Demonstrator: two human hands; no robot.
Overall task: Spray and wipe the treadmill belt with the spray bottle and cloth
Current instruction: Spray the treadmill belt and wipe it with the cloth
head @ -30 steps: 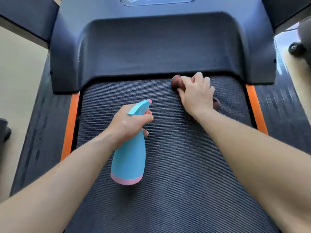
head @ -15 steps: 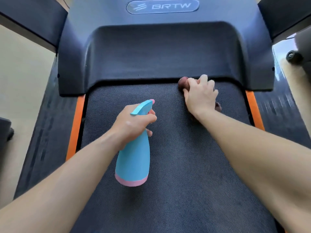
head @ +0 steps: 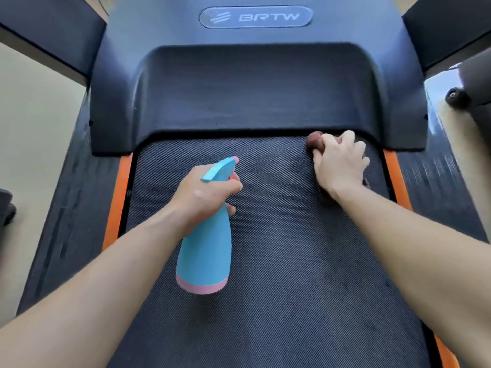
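A light blue spray bottle [head: 206,251] with a pink base and pink nozzle tip hangs above the dark textured treadmill belt [head: 279,288]. My left hand [head: 204,195] grips its neck, fingers curled round the trigger. At the belt's far right corner, my right hand [head: 341,163] holds a bunched brown cloth [head: 314,140] down on the belt, just short of the motor cover. Most of the cloth is hidden under the hand.
The dark motor cover [head: 255,96] with a BRTW badge [head: 255,17] rises at the belt's far end. Orange strips [head: 118,197] and dark side rails [head: 66,208] flank the belt. A black caster wheel [head: 455,96] stands on the floor at the right.
My right hand has slid the cloth rightward along the belt's far edge toward the orange strip. The bottle in my left hand stays about where it was.
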